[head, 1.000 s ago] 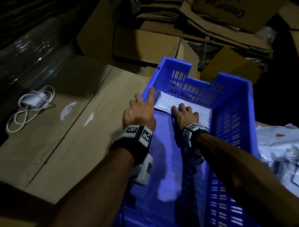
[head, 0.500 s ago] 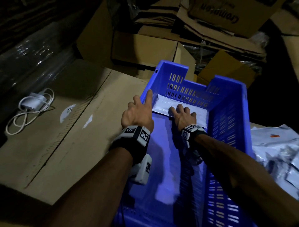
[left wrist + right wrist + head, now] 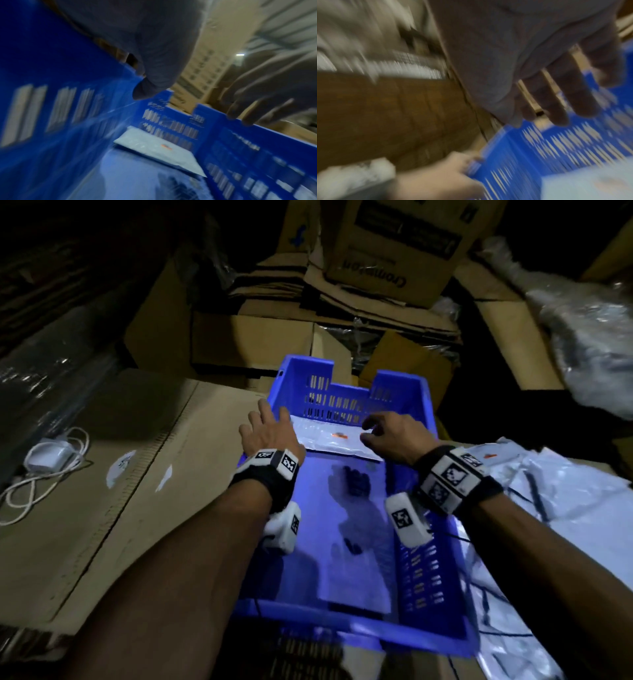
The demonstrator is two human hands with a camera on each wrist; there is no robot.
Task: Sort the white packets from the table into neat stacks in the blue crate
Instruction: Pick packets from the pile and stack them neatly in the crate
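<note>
The blue crate stands in front of me on brown cardboard. One white packet with a small orange mark lies flat on its floor against the far wall, also seen in the left wrist view as the packet. My left hand rests at the crate's left rim near the far corner, fingers spread, holding nothing. My right hand hovers above the packet's right end, fingers loosely bent and empty. More white packets lie in a loose pile to the right of the crate. Both wrist views are blurred.
A white charger with its cable lies on the cardboard sheet at the far left. Stacked cardboard boxes rise behind the crate. Crumpled clear plastic sits at the upper right.
My right hand has lifted off the packet and moved right and up, uncovering its orange mark. The left hand has stayed at the crate's left rim.
</note>
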